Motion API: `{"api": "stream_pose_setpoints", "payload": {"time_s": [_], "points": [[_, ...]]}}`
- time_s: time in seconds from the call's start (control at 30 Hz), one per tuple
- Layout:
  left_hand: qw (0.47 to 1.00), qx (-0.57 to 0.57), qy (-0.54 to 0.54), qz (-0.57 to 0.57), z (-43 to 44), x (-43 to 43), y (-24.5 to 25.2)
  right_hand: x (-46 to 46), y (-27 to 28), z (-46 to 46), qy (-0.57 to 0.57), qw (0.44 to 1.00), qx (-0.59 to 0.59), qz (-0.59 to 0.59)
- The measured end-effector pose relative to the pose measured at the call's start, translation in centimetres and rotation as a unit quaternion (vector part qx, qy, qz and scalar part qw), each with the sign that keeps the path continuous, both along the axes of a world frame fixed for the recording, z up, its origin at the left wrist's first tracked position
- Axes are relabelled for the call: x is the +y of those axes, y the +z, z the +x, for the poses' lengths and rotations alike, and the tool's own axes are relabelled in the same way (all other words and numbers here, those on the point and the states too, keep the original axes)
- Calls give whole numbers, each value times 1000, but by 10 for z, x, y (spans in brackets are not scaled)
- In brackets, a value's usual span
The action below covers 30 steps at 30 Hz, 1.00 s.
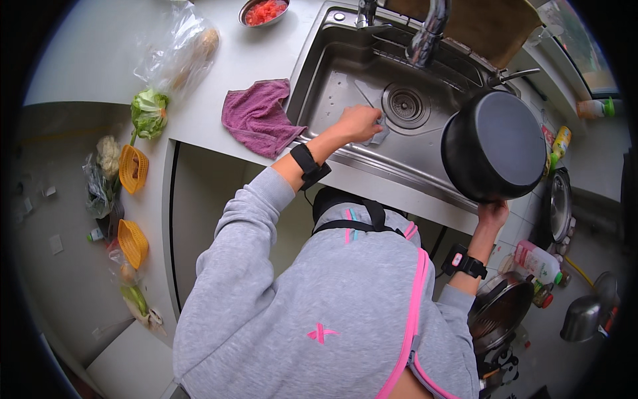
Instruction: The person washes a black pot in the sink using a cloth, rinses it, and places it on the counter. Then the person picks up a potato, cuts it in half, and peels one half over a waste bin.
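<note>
My left hand [360,123] is low over the stainless steel sink [334,99], left of the drain strainer [404,103]. Its fingers are closed on a small grey cloth [377,135] that hangs below them. A thin dark line runs from near the fingers across the basin floor; I cannot tell what it is. My right hand [493,214] grips a black pot [503,144] by its lower edge, over the sink's right side. The pot is tipped so that its flat grey base faces me and its inside is hidden. Its grip fingers are partly hidden behind the wall.
A purple towel [256,117] lies over the sink's left front corner. A chrome faucet [426,42] overhangs the basin. A bowl of chopped red food [264,12], a plastic bag [179,55] and lettuce [149,113] are leftward. Bottles [538,259] and a lidded pan [501,309] stand rightward.
</note>
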<state>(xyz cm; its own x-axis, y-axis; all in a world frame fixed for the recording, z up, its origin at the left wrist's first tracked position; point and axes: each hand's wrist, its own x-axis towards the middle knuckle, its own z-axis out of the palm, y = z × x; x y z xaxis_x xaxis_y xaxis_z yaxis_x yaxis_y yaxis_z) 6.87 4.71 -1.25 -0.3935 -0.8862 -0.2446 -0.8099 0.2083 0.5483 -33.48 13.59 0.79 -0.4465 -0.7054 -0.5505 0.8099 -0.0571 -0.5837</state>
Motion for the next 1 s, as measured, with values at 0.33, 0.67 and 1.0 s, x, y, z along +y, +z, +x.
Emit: {"api": "stream_pose_setpoints", "payload": {"time_s": [0.33, 0.67, 1.0], "points": [[941, 296, 137, 90, 116, 18, 7, 26, -28, 11, 12, 1000, -1, 7], [958, 135, 179, -179, 152, 26, 25, 30, -9, 51, -38, 997, -21, -66], [929, 347, -13, 129, 35, -22, 21, 32, 82, 75, -111, 947, 296, -48]]}}
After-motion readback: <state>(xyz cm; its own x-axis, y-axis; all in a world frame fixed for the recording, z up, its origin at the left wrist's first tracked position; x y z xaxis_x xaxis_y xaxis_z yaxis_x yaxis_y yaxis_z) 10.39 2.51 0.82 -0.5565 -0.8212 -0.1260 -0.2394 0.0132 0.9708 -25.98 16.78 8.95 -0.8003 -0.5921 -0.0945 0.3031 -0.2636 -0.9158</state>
